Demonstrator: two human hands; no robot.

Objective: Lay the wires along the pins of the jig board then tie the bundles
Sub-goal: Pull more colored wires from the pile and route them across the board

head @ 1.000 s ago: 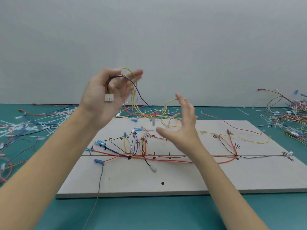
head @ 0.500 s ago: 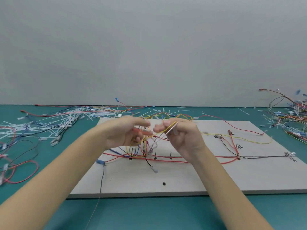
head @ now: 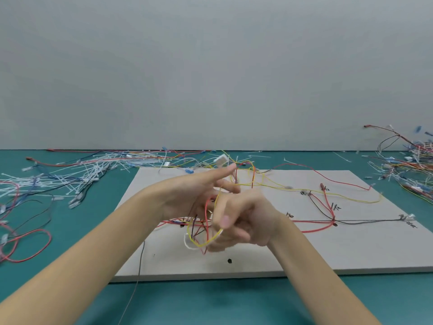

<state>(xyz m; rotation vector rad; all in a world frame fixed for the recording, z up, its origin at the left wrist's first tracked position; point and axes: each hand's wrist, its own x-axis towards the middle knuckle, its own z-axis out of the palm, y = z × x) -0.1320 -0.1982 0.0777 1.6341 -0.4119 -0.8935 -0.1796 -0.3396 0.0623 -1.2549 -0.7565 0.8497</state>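
While the wires hang tangled | right hand [head: 243,221] pinches a yellow wire [head: 203,243] above the board [head: 351,249]; left hand [head: 199,195] open, fingers straight among the strands | advice: free one strand slowly, then lay it along the pins.

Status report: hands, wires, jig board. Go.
Right hand curled on a loop of thin yellow wire. Left hand fingers extended among red and yellow wires. Both above the pale grey jig board. Tangle unsorted.
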